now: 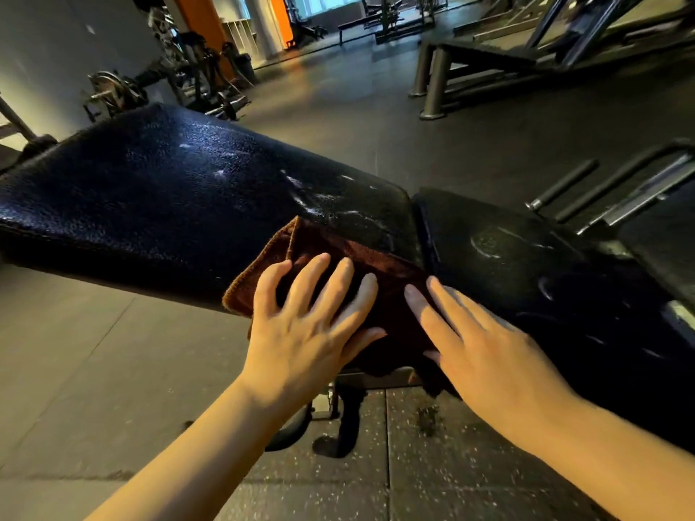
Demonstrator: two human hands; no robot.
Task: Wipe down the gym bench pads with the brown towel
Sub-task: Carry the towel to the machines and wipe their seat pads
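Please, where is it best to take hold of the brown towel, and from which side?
Probably the raised folded corner of the brown towel, approached from the left. It lifts off the back pad, giving a free edge to pinch. Both the left hand and right hand press the rest flat.

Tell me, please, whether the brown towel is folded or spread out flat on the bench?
Folded: the brown towel shows doubled layers at its upturned corner, draped over the pad's edge under the flat left hand and right hand.
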